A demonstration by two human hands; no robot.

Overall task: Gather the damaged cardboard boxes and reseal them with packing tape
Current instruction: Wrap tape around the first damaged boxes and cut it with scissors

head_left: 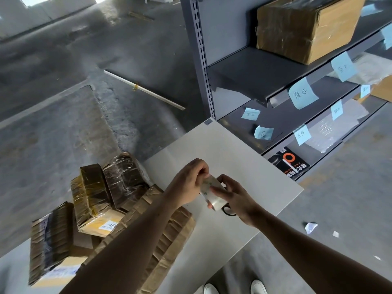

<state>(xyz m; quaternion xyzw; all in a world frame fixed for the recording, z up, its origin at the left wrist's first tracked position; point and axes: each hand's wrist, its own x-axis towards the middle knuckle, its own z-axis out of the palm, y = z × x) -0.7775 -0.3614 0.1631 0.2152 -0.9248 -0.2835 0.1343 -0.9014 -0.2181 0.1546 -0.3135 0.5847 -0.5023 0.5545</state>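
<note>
Over the white table (244, 162) I hold a roll of clear packing tape (213, 195) between both hands. My right hand (237, 198) grips the roll from the right side. My left hand (188, 183) pinches at the roll's upper edge, where the tape end seems to be. Several crumpled, tape-wrapped cardboard boxes (95, 198) lie piled on the table's left part, under my left forearm. A flattened brown box (169, 236) lies nearest me. Black scissor handles (228, 211) peek out from beneath my right hand.
A grey metal shelf rack (203, 71) stands at the right, with a taped cardboard box (301, 28) on its upper shelf and blue paper notes along the shelf edges. A black product box (290, 162) sits low on the rack. A white strip (144, 90) lies on the concrete floor.
</note>
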